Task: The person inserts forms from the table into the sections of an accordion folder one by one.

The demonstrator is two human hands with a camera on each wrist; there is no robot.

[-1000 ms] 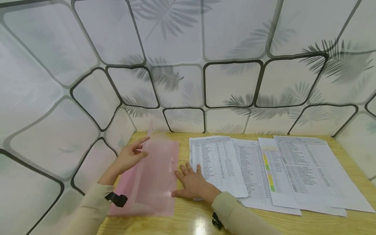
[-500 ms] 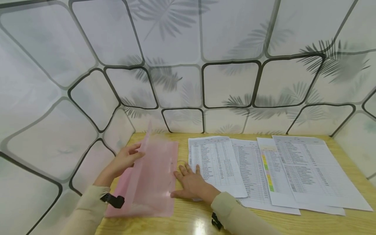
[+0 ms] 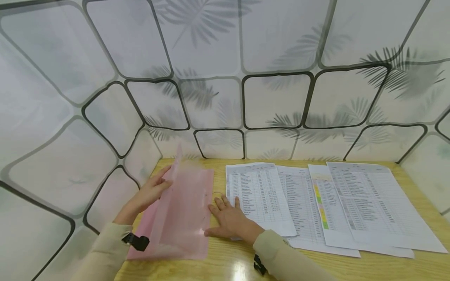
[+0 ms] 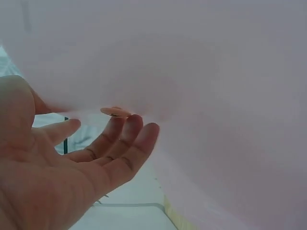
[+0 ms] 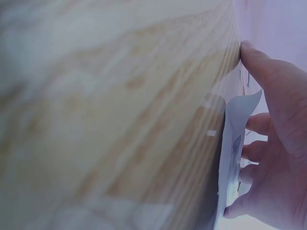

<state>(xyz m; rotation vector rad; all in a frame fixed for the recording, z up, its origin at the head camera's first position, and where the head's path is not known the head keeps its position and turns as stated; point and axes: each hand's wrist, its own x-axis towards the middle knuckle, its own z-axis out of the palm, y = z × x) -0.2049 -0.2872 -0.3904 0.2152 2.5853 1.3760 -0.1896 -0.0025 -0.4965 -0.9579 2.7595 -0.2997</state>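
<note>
On the left of the table lies a translucent pink plastic folder with its cover raised. My left hand holds that cover between thumb and curved fingers. In the left wrist view the pink cover fills most of the picture, its edge passing between the thumb and fingers of my left hand. My right hand lies palm down with fingers spread, on the left edge of a printed sheet, its thumb near the folder. The right wrist view shows my right hand beside the lifted paper edge.
Several more printed sheets overlap toward the right, among them one with a yellow and green strip and a large one. They lie on a wooden table. A patterned wall covering encloses the back and sides.
My left hand has shifted slightly left and lower and taken the folder's cover edge, which now stands a little farther left. My right hand has stayed in place.
</note>
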